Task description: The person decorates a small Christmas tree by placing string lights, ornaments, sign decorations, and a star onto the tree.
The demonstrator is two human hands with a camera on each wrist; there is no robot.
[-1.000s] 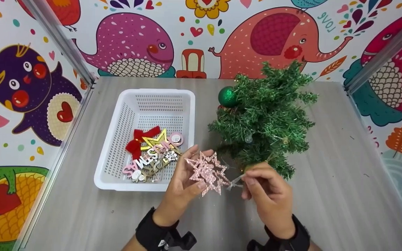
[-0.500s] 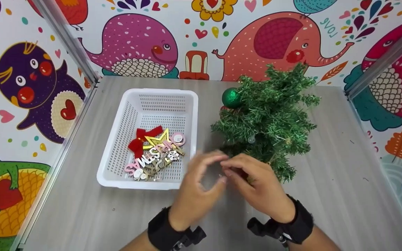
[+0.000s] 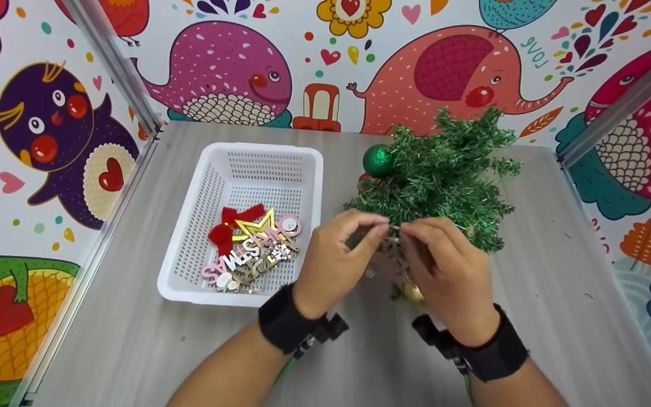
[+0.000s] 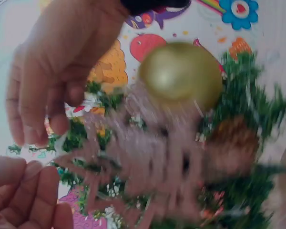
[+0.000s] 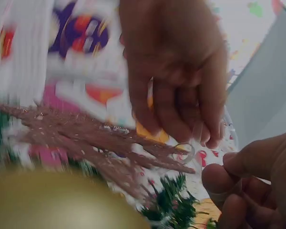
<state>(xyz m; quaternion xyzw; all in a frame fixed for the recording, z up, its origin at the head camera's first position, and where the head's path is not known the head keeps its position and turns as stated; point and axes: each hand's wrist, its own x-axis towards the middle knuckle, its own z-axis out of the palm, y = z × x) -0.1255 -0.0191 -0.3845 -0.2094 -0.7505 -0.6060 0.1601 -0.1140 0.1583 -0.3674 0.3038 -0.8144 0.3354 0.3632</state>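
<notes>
The left hand and the right hand face each other with bent fingers, the 2 hands pinching a thin clear ribbon between their fingertips, and the pink star hangs just below these fingertips.

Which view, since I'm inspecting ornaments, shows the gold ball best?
The left wrist view: the gold ball is large and nearly whole there. In the head view the right hand partly hides it; in the right wrist view it is blurred and cropped.

"LOVE" (mirrored) — on wall, "CHRISTMAS" — on ornament in basket
</notes>
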